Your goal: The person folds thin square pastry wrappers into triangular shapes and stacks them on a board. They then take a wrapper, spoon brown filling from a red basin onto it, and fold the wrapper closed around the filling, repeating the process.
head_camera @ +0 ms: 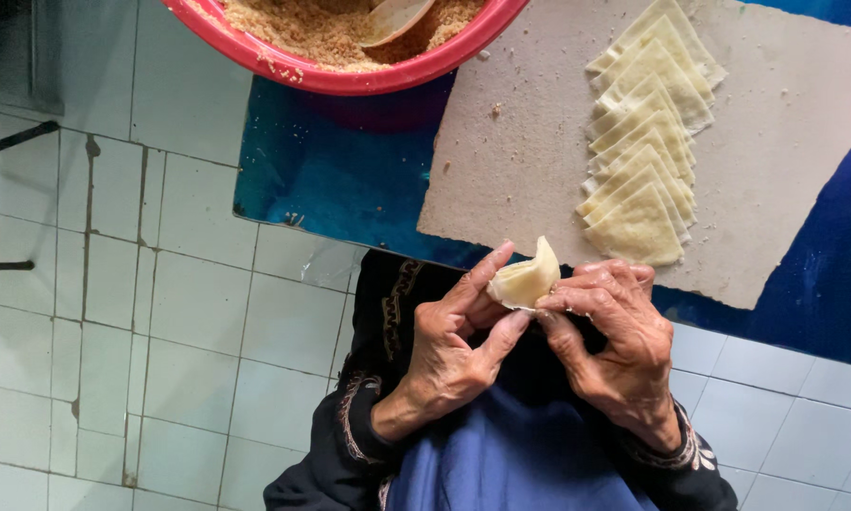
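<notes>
Floor: pale tiled floor (pixel 198 284), worn grout, seen from above; it borders a low blue surface (pixel 331 180).

Blue surface: glossy, crumb-flecked, carrying the board and the bowl.

Board: flat grey-beige board (pixel 520 161), lying on the blue surface, its near edge just above the hands.

Bowl: red plastic bowl (pixel 350 76) at the top edge, touching the board's upper left corner. Holds a heap of brown crumbly filling (pixel 321 28) with a spoon (pixel 392 19) resting in it. The bowl looks well stocked.

Pastry row: folded pastry triangles (pixel 645 142), pale yellow, overlapped in one column down the right part of the board. Judged finished pieces; roughly ten, exact count unclear where they overlap. Much of the board remains bare.

Garment: dark embroidered sleeves and blue cloth (pixel 520 454) in the lap, below the hands.

Left hand (pixel 454 345): fingers curled, thumb and forefinger pinching the pastry's left side.

Right hand (pixel 615 331): fingertips pressed together on the pastry's right edge.

Pastry piece (pixel 525 279): one pale pastry wrapper, held between both hands over the lap, just short of the board's near edge. Partly folded, upper point standing free; appears unsealed, so this piece is judged in progress.
</notes>
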A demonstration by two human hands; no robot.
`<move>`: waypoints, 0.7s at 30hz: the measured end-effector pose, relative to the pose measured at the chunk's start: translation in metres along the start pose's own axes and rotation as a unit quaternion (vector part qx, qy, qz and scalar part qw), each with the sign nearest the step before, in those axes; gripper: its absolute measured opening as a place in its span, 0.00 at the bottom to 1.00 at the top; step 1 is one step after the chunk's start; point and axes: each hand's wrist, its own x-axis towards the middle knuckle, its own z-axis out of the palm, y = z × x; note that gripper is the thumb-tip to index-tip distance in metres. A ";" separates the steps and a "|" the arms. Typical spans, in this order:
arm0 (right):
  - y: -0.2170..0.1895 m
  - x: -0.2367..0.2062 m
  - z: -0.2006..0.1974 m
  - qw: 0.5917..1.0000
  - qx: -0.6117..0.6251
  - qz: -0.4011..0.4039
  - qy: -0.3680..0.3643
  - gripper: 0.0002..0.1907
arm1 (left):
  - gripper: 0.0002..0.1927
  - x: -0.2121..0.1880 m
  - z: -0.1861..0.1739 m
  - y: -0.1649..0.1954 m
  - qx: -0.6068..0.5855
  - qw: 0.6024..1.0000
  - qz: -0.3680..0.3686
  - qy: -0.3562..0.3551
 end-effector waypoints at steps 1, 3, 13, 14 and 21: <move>0.000 0.000 0.000 1.000 -0.005 0.000 -0.004 0.12 | 0.31 0.000 0.000 0.000 0.010 1.000 0.001 0.007; 0.000 0.000 -0.001 1.000 -0.011 0.006 -0.007 0.11 | 0.29 0.001 0.001 -0.002 0.029 0.999 0.001 0.020; 0.008 0.005 0.005 0.999 -0.026 -0.028 -0.002 0.15 | 0.31 0.010 0.003 -0.015 0.019 0.998 0.014 0.055; 0.010 0.004 0.006 0.999 -0.019 -0.027 0.001 0.14 | 0.31 0.011 0.003 -0.016 -0.007 0.999 0.012 0.050; 0.011 -0.008 -0.007 0.989 0.108 0.097 0.005 0.08 | 0.31 0.009 0.011 -0.018 -0.047 0.997 0.018 0.054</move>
